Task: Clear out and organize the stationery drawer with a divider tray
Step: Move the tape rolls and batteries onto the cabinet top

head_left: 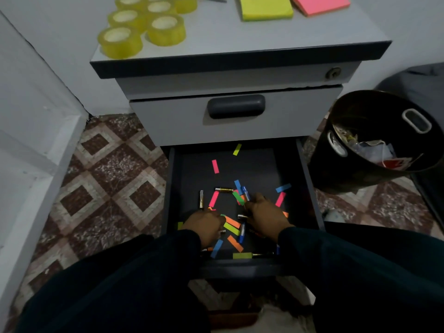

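Left hand (205, 225) and right hand (264, 216) are both down in the open dark drawer (310, 188), near its front edge. The left hand's fingers are curled among coloured paper strips (231, 224); the right hand pinches a blue-capped pen (245, 193). Small metal-cased batteries (224, 189) lie scattered mid-drawer. Recommended: gather batteries and pens first, then sweep the strips together. Yellow tape rolls (165, 30) and sticky-note pads (265, 7) occupy the cabinet top; a black waste bin (360, 174) stands beside the drawer's right side. No divider tray is visible.
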